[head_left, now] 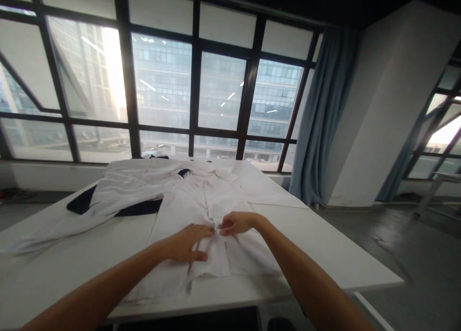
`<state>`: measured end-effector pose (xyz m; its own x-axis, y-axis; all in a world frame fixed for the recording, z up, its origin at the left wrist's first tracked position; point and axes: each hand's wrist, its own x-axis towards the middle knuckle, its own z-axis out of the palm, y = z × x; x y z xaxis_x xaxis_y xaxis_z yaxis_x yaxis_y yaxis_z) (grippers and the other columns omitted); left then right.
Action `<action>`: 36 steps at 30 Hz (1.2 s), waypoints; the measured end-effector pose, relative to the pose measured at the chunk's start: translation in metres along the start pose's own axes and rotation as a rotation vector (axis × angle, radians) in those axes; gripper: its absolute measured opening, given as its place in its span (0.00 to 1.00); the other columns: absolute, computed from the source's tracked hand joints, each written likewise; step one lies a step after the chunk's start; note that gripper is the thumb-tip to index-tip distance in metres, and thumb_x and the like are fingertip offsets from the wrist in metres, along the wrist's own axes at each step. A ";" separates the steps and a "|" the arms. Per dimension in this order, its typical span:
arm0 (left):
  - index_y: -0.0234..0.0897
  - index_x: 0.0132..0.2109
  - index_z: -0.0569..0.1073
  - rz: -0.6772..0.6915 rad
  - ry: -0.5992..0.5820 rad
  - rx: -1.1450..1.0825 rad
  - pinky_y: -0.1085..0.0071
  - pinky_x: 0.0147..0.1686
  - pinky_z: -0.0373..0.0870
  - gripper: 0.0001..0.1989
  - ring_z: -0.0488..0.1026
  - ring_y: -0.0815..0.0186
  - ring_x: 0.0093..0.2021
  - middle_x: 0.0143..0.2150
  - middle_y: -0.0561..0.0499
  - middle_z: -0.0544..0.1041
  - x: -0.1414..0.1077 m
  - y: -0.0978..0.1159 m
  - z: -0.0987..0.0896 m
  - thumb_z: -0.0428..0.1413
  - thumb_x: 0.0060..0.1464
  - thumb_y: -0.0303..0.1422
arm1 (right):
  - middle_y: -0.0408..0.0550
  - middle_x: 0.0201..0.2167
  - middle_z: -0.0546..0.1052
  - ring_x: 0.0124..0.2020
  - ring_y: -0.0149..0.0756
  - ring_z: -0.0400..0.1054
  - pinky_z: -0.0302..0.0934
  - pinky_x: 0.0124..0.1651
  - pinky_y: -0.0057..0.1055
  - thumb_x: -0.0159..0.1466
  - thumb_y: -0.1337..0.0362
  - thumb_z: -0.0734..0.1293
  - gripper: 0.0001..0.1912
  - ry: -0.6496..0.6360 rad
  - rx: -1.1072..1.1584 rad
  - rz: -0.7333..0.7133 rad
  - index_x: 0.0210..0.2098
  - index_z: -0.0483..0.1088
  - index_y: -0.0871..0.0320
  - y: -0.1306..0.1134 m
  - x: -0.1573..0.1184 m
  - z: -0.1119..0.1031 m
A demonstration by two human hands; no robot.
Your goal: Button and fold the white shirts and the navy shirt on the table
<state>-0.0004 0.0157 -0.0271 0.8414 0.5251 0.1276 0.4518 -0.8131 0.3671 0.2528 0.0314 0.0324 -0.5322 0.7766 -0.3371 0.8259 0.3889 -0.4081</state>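
Observation:
A white long-sleeved shirt (183, 201) lies spread on the white table (324, 235), its collar toward the window and its hem near the front edge. My left hand (190, 243) rests on the lower front of the shirt, thumb apart from the fingers. Just right of it, my right hand (236, 223) pinches the shirt's front edge between thumb and fingers. The two hands nearly meet at the front opening. Any button between them is too small to make out.
Dark cloth (140, 207) shows under the shirt's left-hand sleeve. Beyond the table stand large windows and a blue curtain (317, 120). A black object (194, 320) sits below the table's front edge.

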 end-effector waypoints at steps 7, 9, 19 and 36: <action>0.47 0.70 0.48 -0.052 -0.087 0.059 0.46 0.66 0.32 0.42 0.40 0.51 0.71 0.72 0.46 0.45 -0.040 -0.016 -0.002 0.49 0.55 0.58 | 0.58 0.67 0.54 0.66 0.54 0.48 0.44 0.66 0.41 0.35 0.52 0.80 0.65 0.056 -0.108 -0.102 0.67 0.53 0.58 0.011 -0.048 0.030; 0.47 0.70 0.47 -0.059 -0.115 0.064 0.45 0.66 0.31 0.46 0.39 0.50 0.71 0.72 0.45 0.44 -0.045 -0.019 -0.004 0.51 0.51 0.60 | 0.61 0.66 0.53 0.65 0.56 0.47 0.45 0.65 0.43 0.35 0.54 0.80 0.65 0.158 -0.133 -0.032 0.67 0.51 0.60 0.014 -0.059 0.042; 0.47 0.66 0.60 -0.088 -0.252 0.092 0.44 0.64 0.44 0.43 0.48 0.44 0.68 0.70 0.42 0.53 -0.049 -0.011 -0.039 0.56 0.46 0.59 | 0.52 0.39 0.75 0.39 0.37 0.68 0.59 0.45 0.31 0.58 0.72 0.63 0.07 0.275 -0.236 -0.075 0.31 0.73 0.61 0.026 -0.086 0.036; 0.36 0.36 0.76 -0.105 -0.233 -0.328 0.75 0.26 0.66 0.18 0.71 0.69 0.25 0.29 0.51 0.78 -0.022 0.047 -0.029 0.47 0.61 0.42 | 0.52 0.39 0.78 0.37 0.45 0.70 0.58 0.35 0.32 0.54 0.57 0.71 0.25 0.200 -0.412 0.069 0.50 0.72 0.55 -0.022 -0.059 0.015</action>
<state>-0.0062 -0.0267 0.0139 0.8575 0.4994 -0.1240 0.4518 -0.6154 0.6459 0.2633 -0.0302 0.0483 -0.4607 0.8721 -0.1648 0.8846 0.4663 -0.0059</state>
